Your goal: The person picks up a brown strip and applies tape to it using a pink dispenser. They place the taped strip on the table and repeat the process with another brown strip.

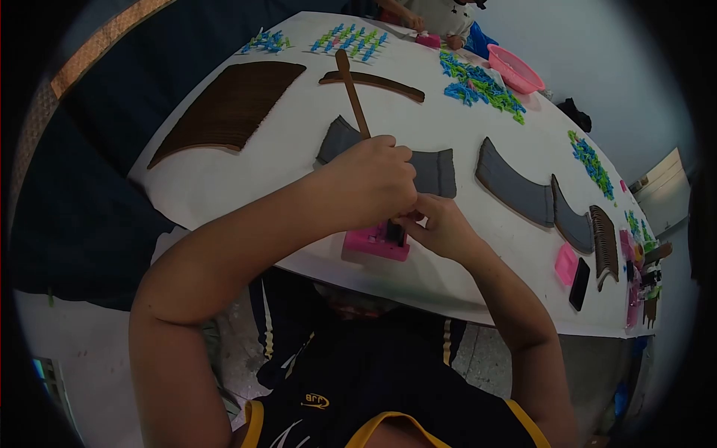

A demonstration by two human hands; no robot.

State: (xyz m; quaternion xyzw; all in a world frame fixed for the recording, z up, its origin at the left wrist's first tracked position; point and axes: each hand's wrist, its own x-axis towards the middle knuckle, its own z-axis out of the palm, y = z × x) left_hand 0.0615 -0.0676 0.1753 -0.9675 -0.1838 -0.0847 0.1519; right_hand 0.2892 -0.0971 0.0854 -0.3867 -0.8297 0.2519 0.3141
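Observation:
My left hand is closed around a long brown wooden strip that sticks up and away from me over the white table. My right hand meets it from the right, fingers pinched at the strip's lower end. Both hands work just above a pink block holding a small dark piece near the table's front edge. What the right fingertips grip is hidden behind the left hand.
Fanned rows of brown and grey strips lie across the table, with piles of green and blue plastic bits. A pink basket stands at the back, and a black phone lies at the right. Another person's hands work at the far end.

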